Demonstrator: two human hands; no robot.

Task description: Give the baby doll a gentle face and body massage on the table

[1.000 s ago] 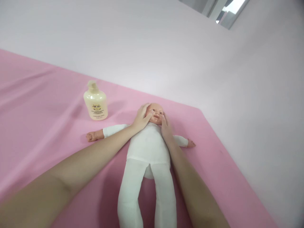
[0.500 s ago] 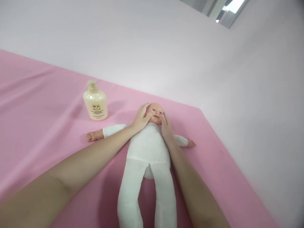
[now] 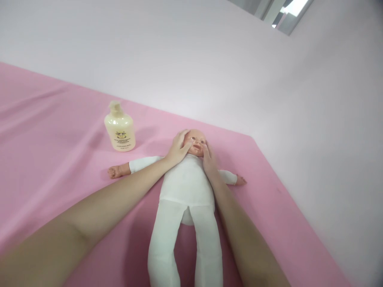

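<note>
A baby doll [image 3: 188, 179] with a white cloth body lies on its back, its arms stretched out to the sides. My left hand [image 3: 178, 149] cups one side of the doll's head, thumb resting on the cheek beside the mouth. On the opposite side, my right hand [image 3: 209, 156] holds the head too, with its thumb against the other cheek. Both hands' fingers curve round the head and are partly hidden behind it. My forearms run along either side of the doll's body, crossing over its arms.
A pale yellow pump bottle [image 3: 121, 131] with a cow picture stands upright left of the doll's head. Beneath everything spreads a pink cloth [image 3: 60, 135] with creases at the left. Its edge meets a white surface [image 3: 179, 59] behind and to the right.
</note>
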